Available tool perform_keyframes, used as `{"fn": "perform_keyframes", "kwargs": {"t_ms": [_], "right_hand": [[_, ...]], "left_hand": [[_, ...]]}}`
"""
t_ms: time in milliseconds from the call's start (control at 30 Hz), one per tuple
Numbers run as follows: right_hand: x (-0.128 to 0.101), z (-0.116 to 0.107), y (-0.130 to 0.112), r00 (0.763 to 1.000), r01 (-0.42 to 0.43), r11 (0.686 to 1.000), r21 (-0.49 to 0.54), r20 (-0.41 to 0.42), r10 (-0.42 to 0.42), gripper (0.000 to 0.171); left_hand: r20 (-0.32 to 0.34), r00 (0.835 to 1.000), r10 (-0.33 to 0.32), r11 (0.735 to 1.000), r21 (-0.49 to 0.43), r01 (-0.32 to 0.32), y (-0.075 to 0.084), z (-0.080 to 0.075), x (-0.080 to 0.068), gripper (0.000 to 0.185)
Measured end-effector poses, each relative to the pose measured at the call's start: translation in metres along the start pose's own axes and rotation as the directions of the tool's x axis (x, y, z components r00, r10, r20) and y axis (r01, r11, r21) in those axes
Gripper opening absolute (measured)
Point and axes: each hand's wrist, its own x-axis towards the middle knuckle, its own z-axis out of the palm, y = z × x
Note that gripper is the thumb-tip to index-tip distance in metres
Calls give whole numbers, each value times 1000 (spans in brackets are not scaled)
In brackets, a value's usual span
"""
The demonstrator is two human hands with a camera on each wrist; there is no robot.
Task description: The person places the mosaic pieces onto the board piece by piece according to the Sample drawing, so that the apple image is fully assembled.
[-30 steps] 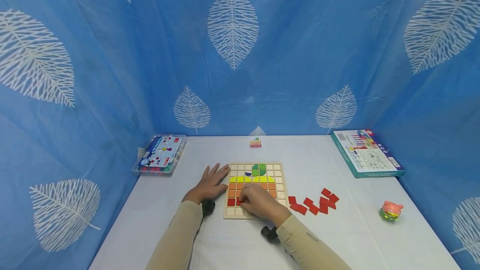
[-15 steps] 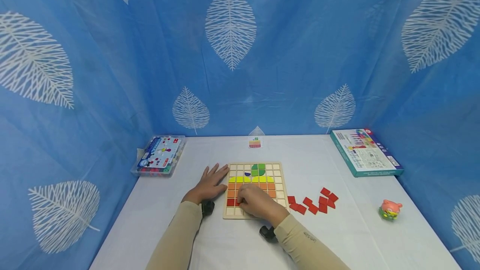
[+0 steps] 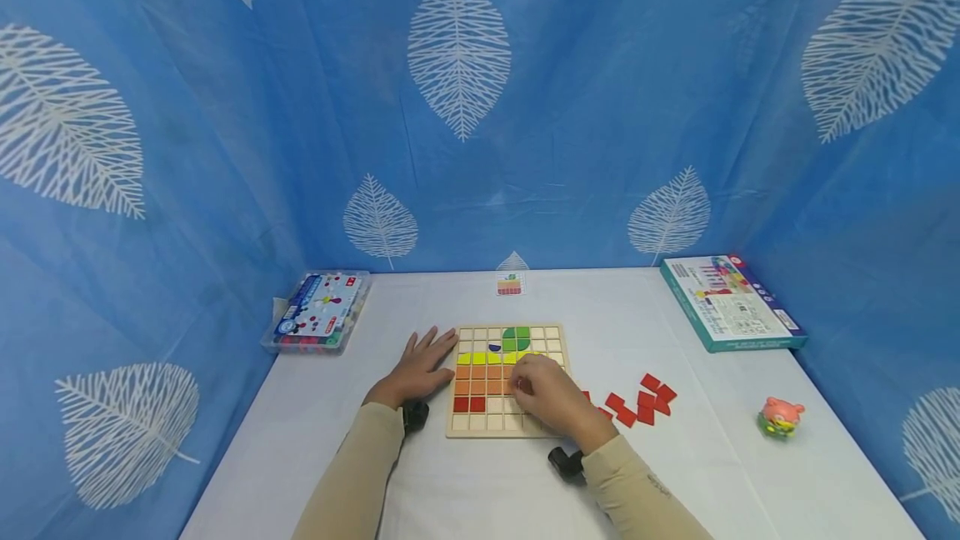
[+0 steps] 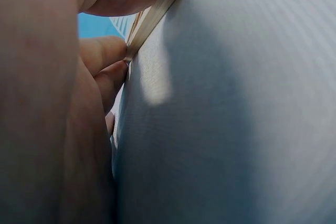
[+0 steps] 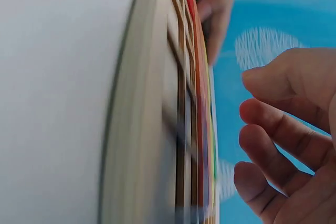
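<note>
A wooden grid board (image 3: 480,432) lies on the white table, with yellow, orange and green pieces in its cells. Two red square tiles (image 3: 477,404) sit side by side in a lower row at its left. My left hand (image 3: 412,369) lies at the left edge of the board with fingers spread; its fingertips meet the wooden rim in the left wrist view. Over the right half of the board hovers my right hand (image 3: 551,394). In the right wrist view its fingers (image 5: 273,150) are loosely bent, thumb apart from them, holding nothing.
Several loose red tiles (image 3: 646,408) are scattered right of the board. A small picture card (image 3: 511,283) stands at the back. A clear plastic case (image 3: 318,312) is at the back left, a flat game box (image 3: 731,304) at the back right. A pink figurine (image 3: 781,417) stands far right.
My right hand has lifted off the second red tile and moved right across the board, uncovering that tile in its cell. The left hand stays in place.
</note>
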Motion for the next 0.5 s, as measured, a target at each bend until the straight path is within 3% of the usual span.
{"fn": "perform_keyframes", "kwargs": {"t_ms": [167,267,500], "right_hand": [[-15,-21,26,991,-117,993,28,-63,119,13],[-27,-33,41,970,-226,974,31,-79,228,15],[-49,-53,63,930,-367,930,28,-1,367,21]], "left_hand": [[5,1000,-6,1000,-8,6,2,-2,-1,75],[9,1000,-10,1000,-9,10,4,-3,-2,75],[16,1000,-13,1000,-11,13,3,-2,0,75]]}}
